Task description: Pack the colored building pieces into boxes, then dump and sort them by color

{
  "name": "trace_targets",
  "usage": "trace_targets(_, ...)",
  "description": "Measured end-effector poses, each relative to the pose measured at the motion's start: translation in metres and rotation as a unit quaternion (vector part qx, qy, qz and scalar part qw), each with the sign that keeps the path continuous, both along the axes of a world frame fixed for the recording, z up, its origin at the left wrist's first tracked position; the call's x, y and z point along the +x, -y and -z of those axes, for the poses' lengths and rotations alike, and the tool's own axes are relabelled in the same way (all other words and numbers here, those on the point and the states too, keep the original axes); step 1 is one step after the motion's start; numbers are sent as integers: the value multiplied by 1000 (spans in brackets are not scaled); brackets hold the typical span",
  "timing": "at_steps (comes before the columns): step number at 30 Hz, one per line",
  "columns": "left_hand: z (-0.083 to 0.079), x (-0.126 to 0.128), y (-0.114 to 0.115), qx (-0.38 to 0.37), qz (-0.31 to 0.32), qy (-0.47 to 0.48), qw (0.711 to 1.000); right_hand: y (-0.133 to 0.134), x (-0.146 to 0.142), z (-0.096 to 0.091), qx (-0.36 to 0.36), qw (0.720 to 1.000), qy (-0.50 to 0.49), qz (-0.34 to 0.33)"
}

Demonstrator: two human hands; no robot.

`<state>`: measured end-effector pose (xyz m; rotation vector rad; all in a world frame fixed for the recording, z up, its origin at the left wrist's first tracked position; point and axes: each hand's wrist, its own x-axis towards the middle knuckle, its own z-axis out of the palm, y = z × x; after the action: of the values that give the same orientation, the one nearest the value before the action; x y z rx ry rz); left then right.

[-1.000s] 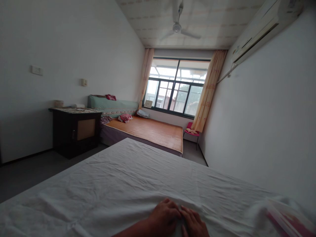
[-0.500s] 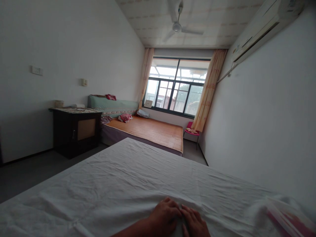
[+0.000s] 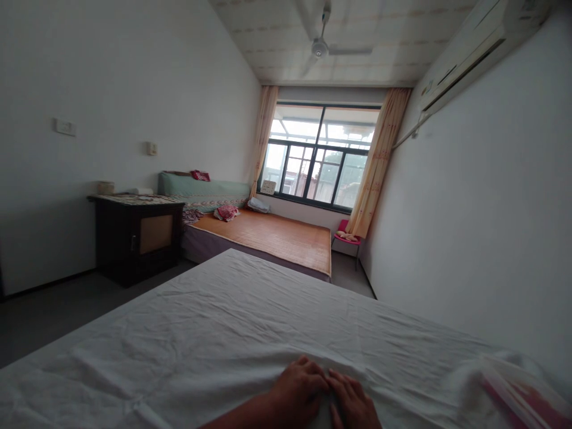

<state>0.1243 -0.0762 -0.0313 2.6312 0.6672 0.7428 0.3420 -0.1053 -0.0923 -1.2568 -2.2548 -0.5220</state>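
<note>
Side by side at the bottom of the head view are my left hand (image 3: 300, 387) and my right hand (image 3: 353, 398), their fingertips almost touching. Both rest over a white sheet (image 3: 232, 310) that is rucked up around them. The left fingers are curled over. On the right hand the fingers lie bent and pressed together. A small pale patch shows low between the palms; what it is, and whether the hands grip it, I cannot make out. At the lower right sits a blurred translucent box (image 3: 522, 387) with something pink or red inside.
Beyond the sheet stands a low bed (image 3: 277, 232) with an orange-brown mat. To its left is a dark cabinet (image 3: 116, 238). A pink chair (image 3: 346, 233) stands under the curtain (image 3: 379, 161) by the window (image 3: 322, 161). White walls rise on both sides.
The ceiling fan's blades have turned slightly. My hands, the sheet and the box look the same as before.
</note>
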Motion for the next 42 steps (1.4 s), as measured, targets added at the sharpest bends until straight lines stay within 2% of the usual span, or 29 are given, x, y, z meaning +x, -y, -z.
trace_targets(9, 2, 1, -2, -9, -11, -5, 1000, 2, -1, -3, -55, 998, -7, 12)
trace_targets(20, -2, 0, 0, -15, 0, -4, 1000, 4, -5, -8, -66, 998, -8, 10)
trace_targets(23, -6, -2, 2, -21, -2, -8, 1000, 12, -13, -18, -89, 995, -33, 32)
trace_targets(28, -12, -4, 2, -35, -2, -2, 999, 34, -36, -51, -159, 980, -81, 87)
trace_targets(34, -15, -2, -2, -44, -17, 4, 999, 47, -52, -76, -181, 969, -105, 128)
trace_targets(39, -23, 3, 4, -22, -11, -25, 999, 57, -58, -87, -214, 962, -74, 156)
trace_targets(42, -29, 4, 7, 10, -27, -67, 997, 80, -54, -107, -248, 957, -26, 145)
